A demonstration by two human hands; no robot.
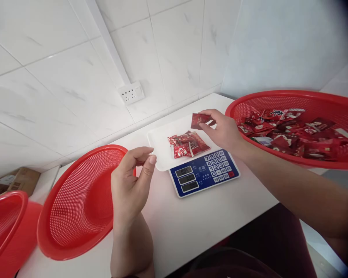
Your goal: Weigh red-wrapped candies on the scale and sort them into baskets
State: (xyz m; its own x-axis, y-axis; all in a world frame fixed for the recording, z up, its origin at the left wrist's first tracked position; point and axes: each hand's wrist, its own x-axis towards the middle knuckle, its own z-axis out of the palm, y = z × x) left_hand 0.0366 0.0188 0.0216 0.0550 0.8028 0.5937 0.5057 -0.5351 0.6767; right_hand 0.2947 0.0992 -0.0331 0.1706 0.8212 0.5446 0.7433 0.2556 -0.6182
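Right hand (pixel 224 131) pinches a packet (pixel 198 120) between thumb and fingertips, over the tray's (pixel 162 144) far edge, with the pile (pixel 188 144) just below. Left hand (pixel 132 177) holds nothing, fingertips slightly apart, at the basket (pixel 78 200) rim.

White, grey-veined wall tiles (pixel 75 77) fill the upper frame in even, bright light, with a room corner at upper right. A white wall socket (pixel 131 92) sits at upper centre. A white table (pixel 191 220) spans the lower frame, and a cardboard box (pixel 14 181) lies at far left.
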